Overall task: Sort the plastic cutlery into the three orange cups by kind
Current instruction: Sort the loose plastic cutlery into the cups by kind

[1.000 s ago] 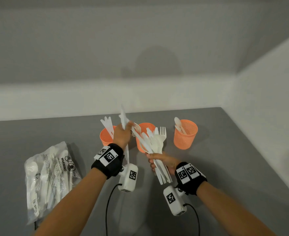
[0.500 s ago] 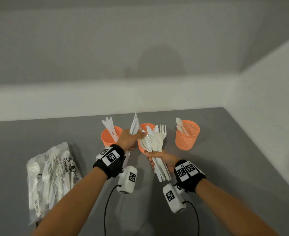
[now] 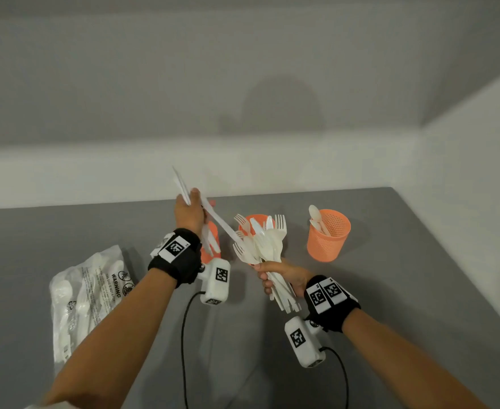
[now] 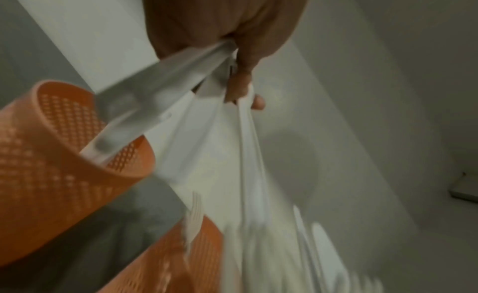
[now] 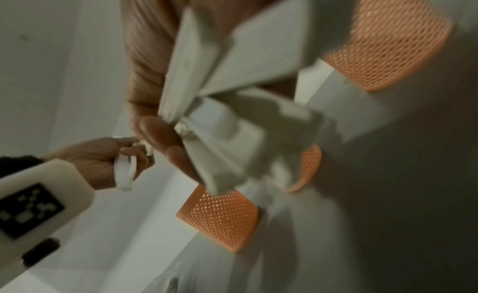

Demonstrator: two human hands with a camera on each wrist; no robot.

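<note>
My left hand [image 3: 190, 212] pinches a few white plastic knives [image 3: 217, 221], lifted above the left orange cup [image 3: 212, 242], which my wrist mostly hides. In the left wrist view the knife handles [image 4: 168, 82] hang over that cup [image 4: 64, 174], where other knives stand. My right hand [image 3: 275, 276] grips a fanned bundle of forks, spoons and knives [image 3: 268, 243] in front of the middle cup [image 3: 256, 219], which holds forks. The right cup [image 3: 328, 236] holds spoons [image 3: 315, 215]. The right wrist view shows the bundle's handles [image 5: 232, 92] blurred.
A clear plastic bag of more white cutlery [image 3: 89, 293] lies on the grey table [image 3: 390, 290] at the left. White walls close off the back and right side. Two wrist-camera cables run toward the near edge.
My left hand has pulled knives out of the bundle and risen up and left, from the middle cup toward the left cup. My right hand has hardly moved.
</note>
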